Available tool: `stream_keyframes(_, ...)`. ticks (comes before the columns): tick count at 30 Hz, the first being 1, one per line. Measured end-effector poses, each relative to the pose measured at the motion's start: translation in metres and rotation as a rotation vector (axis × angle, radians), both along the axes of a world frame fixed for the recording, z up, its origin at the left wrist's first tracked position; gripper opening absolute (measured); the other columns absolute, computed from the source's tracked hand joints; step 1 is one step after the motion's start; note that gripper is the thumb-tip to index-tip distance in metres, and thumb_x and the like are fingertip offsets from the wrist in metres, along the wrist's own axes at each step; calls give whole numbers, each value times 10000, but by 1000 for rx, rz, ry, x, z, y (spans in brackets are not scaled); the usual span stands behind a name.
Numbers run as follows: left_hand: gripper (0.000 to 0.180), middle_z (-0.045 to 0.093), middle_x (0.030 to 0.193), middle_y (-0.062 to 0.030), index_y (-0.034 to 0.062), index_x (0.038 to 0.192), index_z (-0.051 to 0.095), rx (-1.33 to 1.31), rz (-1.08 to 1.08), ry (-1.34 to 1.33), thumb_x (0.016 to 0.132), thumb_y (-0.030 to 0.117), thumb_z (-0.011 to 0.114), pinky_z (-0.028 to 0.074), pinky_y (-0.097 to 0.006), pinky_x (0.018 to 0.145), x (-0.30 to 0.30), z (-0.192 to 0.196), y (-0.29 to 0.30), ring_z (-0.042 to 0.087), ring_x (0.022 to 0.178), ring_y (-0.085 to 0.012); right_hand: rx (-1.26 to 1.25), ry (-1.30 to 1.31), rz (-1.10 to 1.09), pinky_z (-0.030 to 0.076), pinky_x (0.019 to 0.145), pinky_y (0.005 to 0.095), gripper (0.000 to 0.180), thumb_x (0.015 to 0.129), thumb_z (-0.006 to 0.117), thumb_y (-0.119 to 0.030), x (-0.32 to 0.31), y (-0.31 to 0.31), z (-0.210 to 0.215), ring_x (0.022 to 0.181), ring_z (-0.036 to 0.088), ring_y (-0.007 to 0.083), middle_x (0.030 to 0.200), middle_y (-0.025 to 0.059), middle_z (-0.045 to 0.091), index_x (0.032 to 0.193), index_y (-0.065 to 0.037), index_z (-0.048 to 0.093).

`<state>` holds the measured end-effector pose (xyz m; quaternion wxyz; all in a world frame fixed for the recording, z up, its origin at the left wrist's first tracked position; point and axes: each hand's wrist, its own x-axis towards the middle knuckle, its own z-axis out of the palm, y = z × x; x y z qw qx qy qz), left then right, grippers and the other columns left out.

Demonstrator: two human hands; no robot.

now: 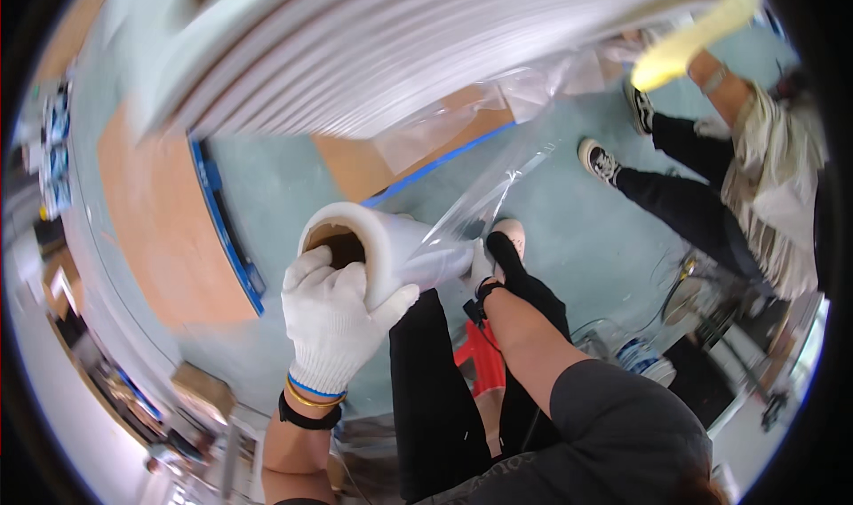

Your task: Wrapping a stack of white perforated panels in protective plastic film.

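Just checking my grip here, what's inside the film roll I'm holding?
Inside the roll is a hollow brown core; fingers of your gloved left hand curl into its open end. They cover part of the opening, and the core's deeper interior can't be seen.

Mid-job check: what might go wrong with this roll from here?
The left hand hooks into the core of the film roll, so it might lose grip if the roll turns. The clear film stretched off the roll looks creased and could tear or fold over. A co-worker stands to the right, so stepping that way might cause a bump.
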<state>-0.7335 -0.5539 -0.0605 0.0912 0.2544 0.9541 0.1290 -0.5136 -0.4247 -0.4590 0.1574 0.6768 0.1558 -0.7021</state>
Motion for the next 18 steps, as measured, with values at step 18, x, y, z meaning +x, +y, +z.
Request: stream_keyframes(18,168,462,553,-9,111,625,520,327,-243,90,480,118,605,442,-351,946,0,68,-170,530,589,-186,-124,85,-20,479,903,461,466,940,403,-500,4,-168,140,1063,563,275,1147,67,574,1191,-119,500)
